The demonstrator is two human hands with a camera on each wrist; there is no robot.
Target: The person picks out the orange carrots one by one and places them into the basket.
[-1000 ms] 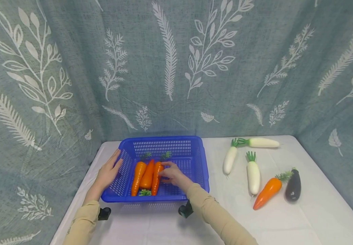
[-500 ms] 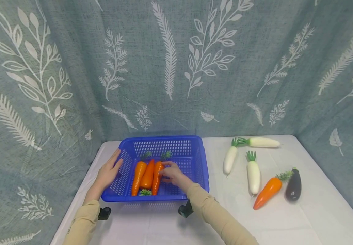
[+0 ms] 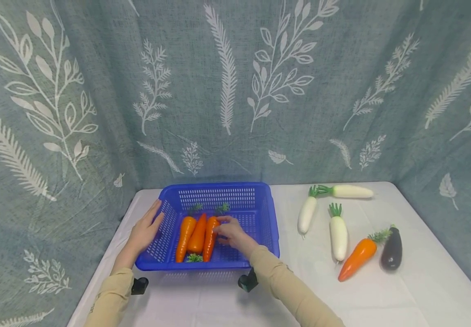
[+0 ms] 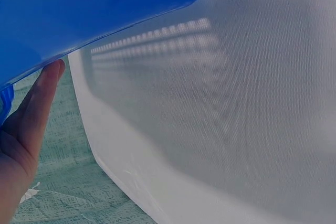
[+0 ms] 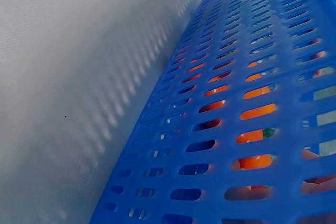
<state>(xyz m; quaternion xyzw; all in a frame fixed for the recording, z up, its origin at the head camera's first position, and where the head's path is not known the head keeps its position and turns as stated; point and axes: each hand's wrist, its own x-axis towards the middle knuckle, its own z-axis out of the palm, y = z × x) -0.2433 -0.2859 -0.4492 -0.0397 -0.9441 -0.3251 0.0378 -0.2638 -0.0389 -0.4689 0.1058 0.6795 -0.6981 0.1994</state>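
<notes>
Three orange carrots lie side by side in a blue plastic basket [image 3: 235, 265]. They are a left carrot [image 3: 185, 236], a middle carrot [image 3: 196, 238] with its green top toward the front, and a right carrot [image 3: 209, 241]. My right hand [image 3: 232, 234] reaches in over the front rim, its bent fingers holding the right carrot near its thick end. Part of the grip is hidden; the right wrist view shows it only through the basket's slots. My left hand [image 3: 142, 230] rests against the basket's left side with fingers straight; in the left wrist view the fingers [image 4: 44, 95] touch the outer wall.
Right of the basket on the white table [image 3: 403, 309] lie three white radishes: a left one [image 3: 307, 213], a back one [image 3: 351, 190] and a front one [image 3: 339, 238]. Nearer are another carrot [image 3: 358, 259] and a dark eggplant [image 3: 391, 250]. A patterned curtain [image 3: 239, 154] surrounds the table.
</notes>
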